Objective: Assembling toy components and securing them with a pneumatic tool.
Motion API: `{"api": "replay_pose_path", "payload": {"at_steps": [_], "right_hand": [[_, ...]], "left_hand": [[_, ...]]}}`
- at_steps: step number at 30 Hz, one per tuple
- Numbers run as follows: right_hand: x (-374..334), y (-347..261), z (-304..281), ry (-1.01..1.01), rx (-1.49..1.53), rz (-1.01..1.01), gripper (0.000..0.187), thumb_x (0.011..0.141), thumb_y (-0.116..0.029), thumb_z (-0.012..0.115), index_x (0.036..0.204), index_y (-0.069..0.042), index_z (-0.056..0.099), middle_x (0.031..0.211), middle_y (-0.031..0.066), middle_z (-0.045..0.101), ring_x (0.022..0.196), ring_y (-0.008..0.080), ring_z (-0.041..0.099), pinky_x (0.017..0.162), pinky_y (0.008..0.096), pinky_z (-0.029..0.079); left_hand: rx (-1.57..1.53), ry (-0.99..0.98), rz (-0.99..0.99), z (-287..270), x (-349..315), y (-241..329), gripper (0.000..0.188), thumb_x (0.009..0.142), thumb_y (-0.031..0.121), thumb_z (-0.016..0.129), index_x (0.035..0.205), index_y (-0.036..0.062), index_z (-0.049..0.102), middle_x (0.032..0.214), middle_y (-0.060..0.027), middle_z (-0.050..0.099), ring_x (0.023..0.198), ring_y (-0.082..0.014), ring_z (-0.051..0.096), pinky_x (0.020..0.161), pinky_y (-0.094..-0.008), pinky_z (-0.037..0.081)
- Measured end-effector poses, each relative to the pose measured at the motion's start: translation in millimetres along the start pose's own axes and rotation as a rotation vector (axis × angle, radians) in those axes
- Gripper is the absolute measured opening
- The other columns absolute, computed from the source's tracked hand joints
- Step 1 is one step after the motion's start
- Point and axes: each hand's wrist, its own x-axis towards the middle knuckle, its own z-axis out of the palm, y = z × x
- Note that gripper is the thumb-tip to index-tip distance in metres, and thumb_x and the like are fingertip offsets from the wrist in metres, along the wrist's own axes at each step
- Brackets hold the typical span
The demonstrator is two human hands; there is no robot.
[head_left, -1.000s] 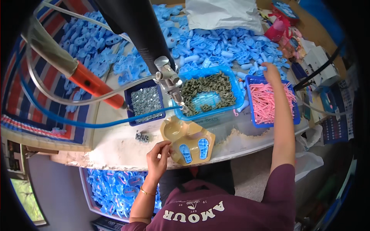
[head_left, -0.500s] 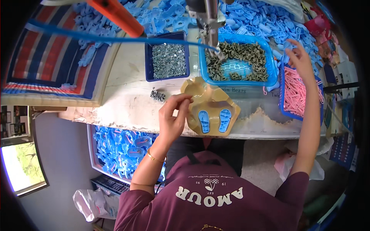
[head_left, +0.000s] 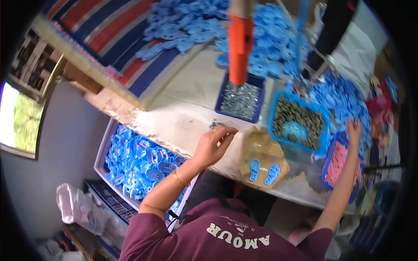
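Observation:
My left hand [head_left: 214, 145] hovers over the table's front part, fingers bent and drawn toward the thumb; whatever they hold is too small to make out. Just beyond it lies a little heap of metal pieces [head_left: 214, 124]. To its right sits a tan moulded fixture [head_left: 248, 150], with two light-blue sole-shaped plastic pieces, a left one [head_left: 254, 171] and a right one [head_left: 272, 174], side by side in it. Far to the right, my right hand [head_left: 353, 130] reaches to the edge of the blue plastic parts pile [head_left: 344, 98]. Its fingers look apart, though blurred.
A dark blue tray [head_left: 217, 106] holds small metal pieces. Beside it stand a bright blue basket [head_left: 272, 126] of brownish-grey parts and a blue basket [head_left: 324, 172] of pink strips. An orange tool [head_left: 240, 50] hangs overhead. Below the table edge is a crate [head_left: 101, 163] of blue pieces.
The head view has turned and shifted, so the table appears tilted. My left hand has drawn away from the fixture toward the small metal heap. My right hand remains near the blue pile.

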Motion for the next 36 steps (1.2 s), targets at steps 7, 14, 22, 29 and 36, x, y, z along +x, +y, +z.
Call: {"api": "replay_pose_path", "payload": {"at_steps": [7,14,22,29,36], "right_hand": [[-138,-98,84,-0.229,-0.043,-0.148,0.025,0.094,-0.015,0.06,0.113,0.0,0.061,0.099,0.0045,0.063,0.082,0.0094,0.059,0.067,0.0221,0.046],[-216,-121,65,-0.145,-0.118,-0.172,0.016,0.094,-0.009,0.058,0.104,0.001,0.063,0.088,0.0024,0.062,0.073,0.0083,0.056,0.063,0.0215,0.045],[-238,-107,28,0.039,-0.232,-0.1,0.008,0.09,-0.007,0.061,0.095,-0.001,0.062,0.082,0.0017,0.062,0.066,0.0068,0.056,0.057,0.0197,0.044],[-244,-74,5,0.075,-0.395,-0.024,0.011,0.091,-0.011,0.061,0.096,-0.001,0.062,0.079,0.0027,0.063,0.063,0.0074,0.056,0.049,0.0215,0.043],[-274,-116,45,0.107,-0.338,0.098,0.011,0.093,-0.012,0.059,0.097,-0.003,0.063,0.078,0.0025,0.065,0.058,0.0091,0.059,0.049,0.021,0.045]], "left_hand": [[0.203,0.134,0.016,-80,79,-85,0.021,0.087,0.011,0.06,0.108,0.007,0.062,0.098,-0.012,0.062,0.083,-0.0253,0.061,0.073,-0.034,0.05],[0.436,0.234,0.154,-112,215,-178,0.026,0.082,0.017,0.062,0.106,0.0063,0.061,0.11,-0.0119,0.059,0.107,-0.0309,0.054,0.092,-0.0405,0.043],[0.851,0.282,0.106,-118,347,-234,0.033,0.078,0.021,0.067,0.109,0.0089,0.062,0.117,-0.0119,0.057,0.113,-0.0335,0.05,0.096,-0.0499,0.039],[0.833,0.284,-0.135,-124,436,-254,0.053,0.083,0.028,0.067,0.131,0.0138,0.049,0.137,-0.0123,0.046,0.127,-0.0389,0.04,0.105,-0.0598,0.029],[0.782,0.001,-0.443,-126,468,-248,0.08,0.082,0.052,0.065,0.148,0.0394,0.022,0.156,-0.009,0.02,0.14,-0.0406,0.023,0.105,-0.0743,0.01]]}}
